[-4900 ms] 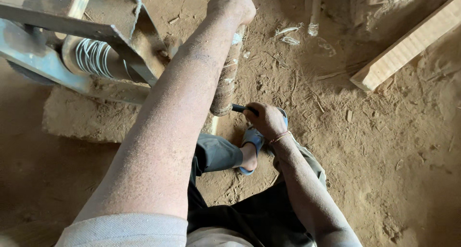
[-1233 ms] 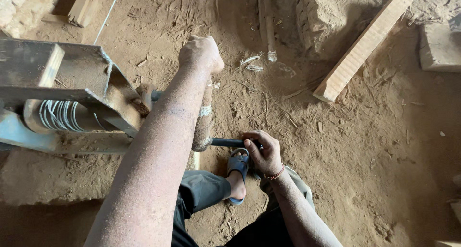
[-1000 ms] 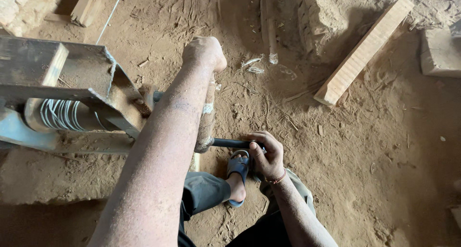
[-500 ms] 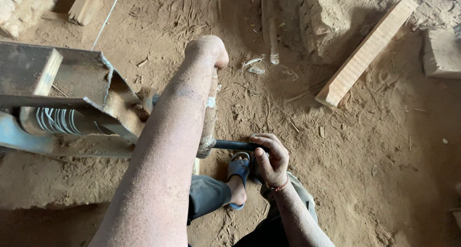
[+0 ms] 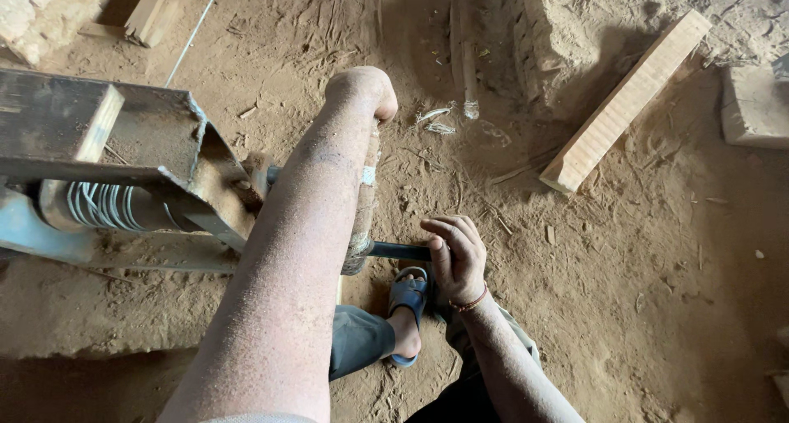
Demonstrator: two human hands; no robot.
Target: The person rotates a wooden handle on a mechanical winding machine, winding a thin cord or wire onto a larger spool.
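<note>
**Gripping a dusty wooden piece and a dark metal bar, seated on a dirt floor**

Left hand (image 5: pixel 363 90): fist closed around the top end of a wooden piece (image 5: pixel 363 201), which stands roughly upright and is coated in tan dust. A pale band wraps the wood about midway down. The forearm runs from the bottom of the view up to the fist and hides much of the wood's left side.

Right hand (image 5: pixel 454 254): fingers curled over the near end of a dark metal bar (image 5: pixel 399 250). The bar lies level and runs leftward to the lower end of the wooden piece, where the two meet. A thin reddish band sits on the wrist.

Just below the bar: a foot in a blue sandal (image 5: pixel 408 295), sole on the ground, with a grey-green trouser leg behind it.

Left of the wooden piece: a wood-and-metal frame (image 5: pixel 123 143) with a coil of grey wire (image 5: pixel 103 205) wound on a shaft beneath it. The frame's near corner is just beside the forearm.

Farther out, upper right: a pale wooden plank (image 5: pixel 625 102) lying diagonally on the dirt floor (image 5: pixel 657 291), well apart from both hands. A flat block (image 5: pixel 754 106) lies at the right edge. Wood shavings and scraps are scattered above the left fist.
</note>
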